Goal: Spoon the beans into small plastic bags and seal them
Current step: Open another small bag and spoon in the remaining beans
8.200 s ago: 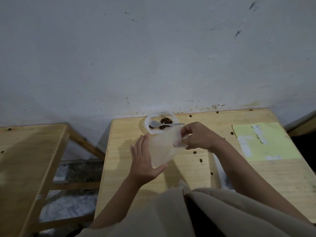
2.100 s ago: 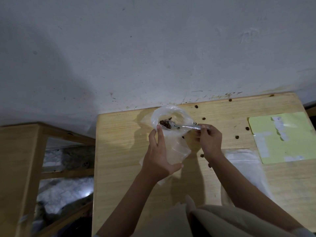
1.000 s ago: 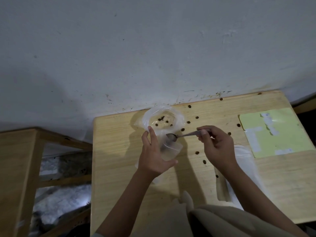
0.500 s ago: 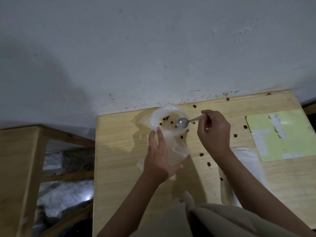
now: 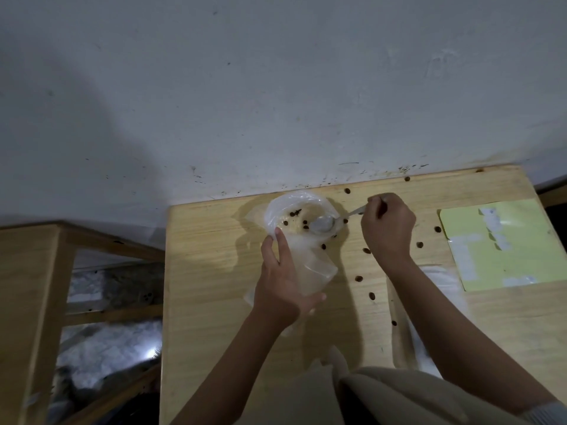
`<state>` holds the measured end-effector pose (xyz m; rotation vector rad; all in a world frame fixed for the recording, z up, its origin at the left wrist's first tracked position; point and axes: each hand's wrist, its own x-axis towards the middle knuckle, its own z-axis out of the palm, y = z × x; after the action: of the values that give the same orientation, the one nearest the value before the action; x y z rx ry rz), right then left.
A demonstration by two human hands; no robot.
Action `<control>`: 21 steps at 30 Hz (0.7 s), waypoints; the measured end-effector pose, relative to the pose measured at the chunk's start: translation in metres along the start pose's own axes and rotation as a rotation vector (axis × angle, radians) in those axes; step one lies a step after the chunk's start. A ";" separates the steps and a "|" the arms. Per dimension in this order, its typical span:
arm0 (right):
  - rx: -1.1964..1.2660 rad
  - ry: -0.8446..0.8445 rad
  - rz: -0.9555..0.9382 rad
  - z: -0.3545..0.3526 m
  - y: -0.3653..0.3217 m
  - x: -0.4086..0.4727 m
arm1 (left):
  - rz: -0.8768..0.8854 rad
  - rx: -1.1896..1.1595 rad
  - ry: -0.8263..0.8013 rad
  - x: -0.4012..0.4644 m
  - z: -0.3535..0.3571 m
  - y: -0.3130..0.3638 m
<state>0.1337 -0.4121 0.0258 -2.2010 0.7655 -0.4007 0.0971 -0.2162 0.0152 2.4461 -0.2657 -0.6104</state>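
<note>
Against a scuffed grey-white wall stands the pale wooden table where the work goes on. At its far edge, touching the wall side, lies a crumpled clear plastic bag spread open like a bowl, and in it only a thin scatter of small dark brown beans is left. The bowl of a small metal spoon dips into this bag near its right rim; whether it carries any beans cannot be told. The right hand is closed round the spoon's handle, fingers curled tight. Just in front of the open bag, the left hand is clamped on a small clear plastic bag, holding it upright with its mouth open toward the spoon; its contents are too faint to make out.

By my reading, the step in hand is scooping: the spoon is gathering another load from the supply bag. The next move calls for lifting the spoon level, carrying it the short way back to the small bag's mouth, and tipping it well inside while the left hand keeps the opening spread. With so few beans left, the spoon will likely need to chase them along the plastic.

Loose beans lie scattered over the wood to the right of both bags. Farther right sits a pale yellow-green sheet with white patches, and nearer the body a flat stack of clear plastic bags lies partly under the right forearm. A second wooden table stands to the left, well apart.
</note>
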 end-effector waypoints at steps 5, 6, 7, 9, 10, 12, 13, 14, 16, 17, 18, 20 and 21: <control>0.210 -0.003 0.251 0.010 0.021 -0.022 | 0.034 -0.002 -0.003 0.002 -0.001 -0.004; 0.237 -0.009 0.276 0.012 0.021 -0.027 | 0.037 -0.005 -0.002 0.002 -0.001 -0.005; 0.266 -0.012 0.297 0.013 0.021 -0.032 | 0.038 -0.008 -0.002 0.002 -0.002 -0.005; 0.320 -0.013 0.329 0.016 0.019 -0.039 | 0.036 -0.014 -0.003 0.002 -0.003 -0.006; 0.340 -0.011 0.351 0.017 0.017 -0.041 | 0.036 -0.017 -0.005 0.002 -0.003 -0.006; 0.397 0.007 0.441 0.020 0.013 -0.044 | 0.036 -0.016 -0.007 0.001 -0.002 -0.006; 0.434 0.024 0.500 0.021 0.010 -0.046 | 0.035 -0.013 -0.007 0.001 -0.002 -0.006; 0.462 0.041 0.550 0.023 0.008 -0.047 | 0.033 -0.011 -0.007 0.001 -0.002 -0.006; 0.494 0.066 0.587 0.025 0.003 -0.050 | 0.027 -0.011 -0.008 0.000 -0.002 -0.005; 0.498 0.070 0.585 0.025 0.001 -0.050 | 0.024 -0.011 -0.007 0.000 -0.001 -0.004; 0.500 0.073 0.575 0.025 0.000 -0.049 | 0.023 -0.010 -0.003 0.000 -0.001 -0.004; 0.473 0.075 0.559 0.023 -0.002 -0.046 | 0.021 -0.010 0.008 0.000 -0.001 -0.004; 0.457 0.076 0.551 0.021 -0.003 -0.043 | 0.020 -0.012 0.013 -0.001 -0.001 -0.004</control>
<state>0.1116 -0.3714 0.0120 -1.4846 1.1503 -0.3361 0.0972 -0.2124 0.0144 2.4327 -0.2801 -0.5851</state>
